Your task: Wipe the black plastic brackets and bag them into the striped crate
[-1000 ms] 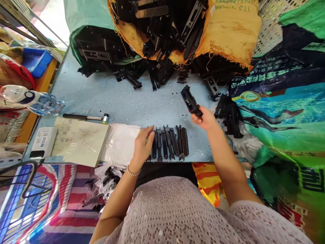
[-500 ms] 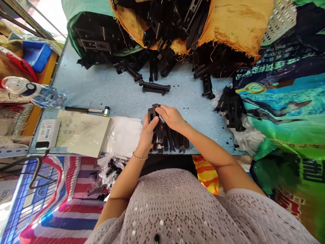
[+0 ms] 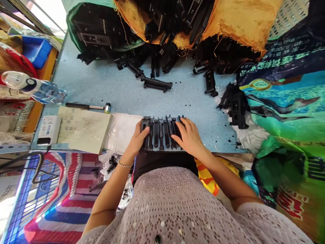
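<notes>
A row of slim black plastic parts point(image 3: 160, 134) stands side by side at the table's near edge. At its left end, my left hand point(image 3: 136, 139) is closed on a slotted black plastic part point(image 3: 145, 126), the thumb across its top and the fingers on its outer side. My right hand point(image 3: 190, 136) rests over the row's right end, fingers apart, touching the parts there. The part under that palm is mostly hidden.
Black parts spill from a green sack point(image 3: 69, 32) and an orange sack point(image 3: 238, 23) at the back. A small hammer point(image 3: 87, 106), a cardboard sheet with writing point(image 3: 83, 130), a white box point(image 3: 49, 130) and a clear bottle point(image 3: 48, 91) lie left. Printed sacks point(image 3: 286, 108) crowd the right.
Both hands have come down and apart. The slotted part, held between them before, now stands at the left end of the row, and my right hand has moved to the right end.
</notes>
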Demonstrator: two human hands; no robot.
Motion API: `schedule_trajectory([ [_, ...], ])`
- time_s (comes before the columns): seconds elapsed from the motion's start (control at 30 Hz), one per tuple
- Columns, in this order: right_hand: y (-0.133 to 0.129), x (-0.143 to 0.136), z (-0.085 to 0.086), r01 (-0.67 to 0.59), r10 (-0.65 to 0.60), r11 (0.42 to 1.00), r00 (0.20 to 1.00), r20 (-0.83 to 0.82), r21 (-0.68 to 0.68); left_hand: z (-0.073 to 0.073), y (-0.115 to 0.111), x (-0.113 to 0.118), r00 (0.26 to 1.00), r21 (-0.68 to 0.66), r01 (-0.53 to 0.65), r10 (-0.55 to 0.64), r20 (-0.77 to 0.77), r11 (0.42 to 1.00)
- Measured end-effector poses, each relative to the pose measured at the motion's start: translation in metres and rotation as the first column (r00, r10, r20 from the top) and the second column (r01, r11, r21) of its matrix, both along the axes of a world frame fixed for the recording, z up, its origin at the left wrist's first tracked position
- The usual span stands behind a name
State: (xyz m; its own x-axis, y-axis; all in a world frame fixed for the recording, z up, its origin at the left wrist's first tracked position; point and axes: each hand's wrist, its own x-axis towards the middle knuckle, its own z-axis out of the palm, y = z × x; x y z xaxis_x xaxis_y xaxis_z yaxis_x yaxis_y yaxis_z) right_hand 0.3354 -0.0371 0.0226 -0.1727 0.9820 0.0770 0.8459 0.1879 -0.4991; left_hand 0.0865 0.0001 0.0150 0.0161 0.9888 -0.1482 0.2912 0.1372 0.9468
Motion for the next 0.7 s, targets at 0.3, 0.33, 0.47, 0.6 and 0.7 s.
schedule_trajectory([
  [0.3, 0.044, 0.016, 0.012, 0.069, -0.066, 0.997, 0.991, -0.117, 0.027, -0.009, 0.031, 0.048, 0.829, -0.315, -0.137, 0.283, 0.482, 0.939],
  [0.33, 0.039, 0.006, 0.019, 0.045, -0.048, 0.999, 0.973, -0.225, -0.021, -0.003, 0.026, 0.05, 0.812, -0.275, -0.162, 0.286, 0.509, 0.948],
  [0.47, 0.008, -0.042, 0.026, -0.25, 0.054, 0.927, 0.827, -0.56, -0.28, 0.014, -0.004, 0.056, 0.797, -0.096, -0.182, 0.204, 0.569, 0.979],
  [0.6, -0.003, -0.063, 0.019, -0.168, 0.049, 0.956, 0.9, -0.434, -0.24, 0.011, -0.017, 0.031, 0.877, 0.02, -0.085, 0.065, 0.477, 0.996],
  [0.7, -0.003, -0.057, 0.013, -0.121, 0.035, 0.971, 0.923, -0.383, -0.205, 0.0, -0.022, -0.009, 0.993, 0.162, -0.111, 0.102, 0.059, 0.981],
])
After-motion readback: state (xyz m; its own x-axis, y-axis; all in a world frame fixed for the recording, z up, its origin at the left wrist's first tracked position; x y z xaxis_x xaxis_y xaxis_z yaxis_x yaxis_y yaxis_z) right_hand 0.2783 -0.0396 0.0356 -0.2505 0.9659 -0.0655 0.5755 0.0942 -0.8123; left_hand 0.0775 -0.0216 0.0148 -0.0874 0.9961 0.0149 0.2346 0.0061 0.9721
